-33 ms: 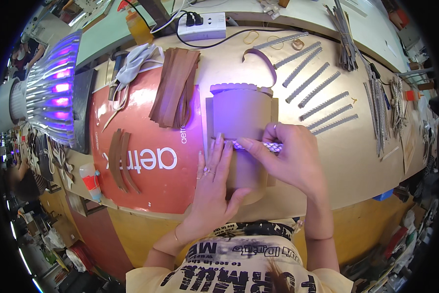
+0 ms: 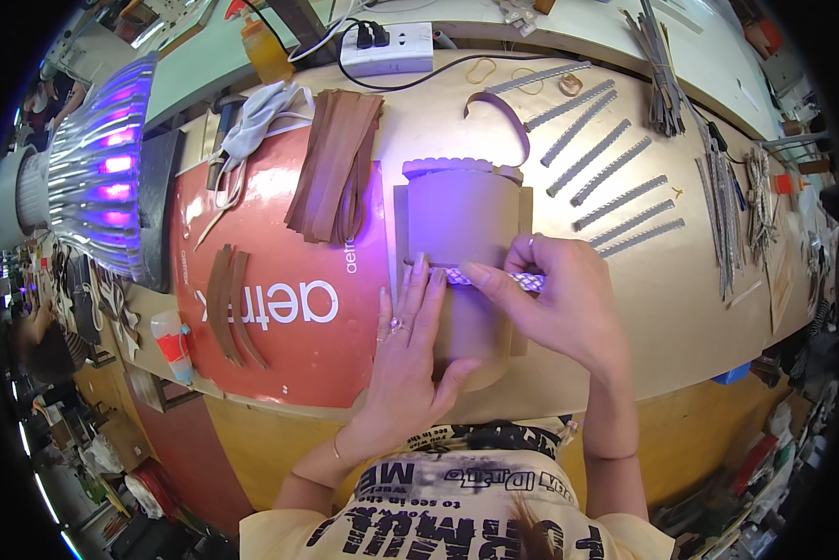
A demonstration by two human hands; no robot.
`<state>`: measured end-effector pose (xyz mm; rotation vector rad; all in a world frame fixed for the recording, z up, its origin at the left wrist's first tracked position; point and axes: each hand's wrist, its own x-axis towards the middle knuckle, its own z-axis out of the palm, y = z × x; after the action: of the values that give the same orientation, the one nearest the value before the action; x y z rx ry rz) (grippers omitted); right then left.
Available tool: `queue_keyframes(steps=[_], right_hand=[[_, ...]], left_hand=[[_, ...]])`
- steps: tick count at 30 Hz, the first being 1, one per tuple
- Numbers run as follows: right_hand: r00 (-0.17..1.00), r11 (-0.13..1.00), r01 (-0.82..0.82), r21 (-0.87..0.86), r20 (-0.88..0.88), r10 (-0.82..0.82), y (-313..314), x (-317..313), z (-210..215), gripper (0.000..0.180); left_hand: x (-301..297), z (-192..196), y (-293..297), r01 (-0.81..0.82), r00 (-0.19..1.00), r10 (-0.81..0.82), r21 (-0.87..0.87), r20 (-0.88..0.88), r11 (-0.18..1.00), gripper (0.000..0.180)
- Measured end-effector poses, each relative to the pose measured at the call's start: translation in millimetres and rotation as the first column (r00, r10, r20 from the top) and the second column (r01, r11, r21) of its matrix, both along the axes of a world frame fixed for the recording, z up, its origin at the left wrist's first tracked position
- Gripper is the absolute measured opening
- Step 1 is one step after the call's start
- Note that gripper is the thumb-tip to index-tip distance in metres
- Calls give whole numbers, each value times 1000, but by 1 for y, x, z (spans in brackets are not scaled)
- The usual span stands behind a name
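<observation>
A brown, rounded piece (image 2: 464,219) with a scalloped far edge lies in front of me on a flat backing that shows along its sides. Across its middle runs a narrow braided strip (image 2: 529,281), white and purple under the lamp's glow. My left hand (image 2: 408,359) rests flat with its fingers stretched out, the fingertips pressing at the strip's left end. From the right, my right hand (image 2: 564,299) pinches the strip between thumb and fingers against the brown piece. The strip's left end is partly hidden under my left fingers.
A large lamp (image 2: 102,168) glows purple at left. Brown strips (image 2: 333,168) and a white cloth (image 2: 262,121) lie on a red sheet (image 2: 298,364). Several patterned grey strips (image 2: 606,168) fan out at right. A power strip (image 2: 387,51) stands behind, its cable crossing the table.
My right hand has shifted very slightly to the right along the braided strip. My left hand stays in place.
</observation>
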<state>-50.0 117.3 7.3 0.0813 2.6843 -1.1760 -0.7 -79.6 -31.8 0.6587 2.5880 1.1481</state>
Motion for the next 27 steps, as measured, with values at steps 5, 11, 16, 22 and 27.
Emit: queue_keyframes(steps=[5,11,16,22,27], right_hand=[[998,978,34,-204,58,-23,25,6,-2,39],[988,940,86,-329,150,-38,40,16,-20,27],[985,890,124,-438,167,-55,40,17,-32,27],[981,875,126,-467,192,-39,42,17,-40,27],[977,858,144,-493,206,-46,40,17,-48,27]], left_hand=[[-6,-4,0,0,1000,1,20,-11,1000,88],[-7,-1,0,23,1000,-23,-13,7,1000,91],[-7,1,0,42,999,-42,-53,18,998,92],[-8,3,0,51,998,-47,-80,41,996,93],[-7,3,0,51,998,-49,-81,32,995,94]])
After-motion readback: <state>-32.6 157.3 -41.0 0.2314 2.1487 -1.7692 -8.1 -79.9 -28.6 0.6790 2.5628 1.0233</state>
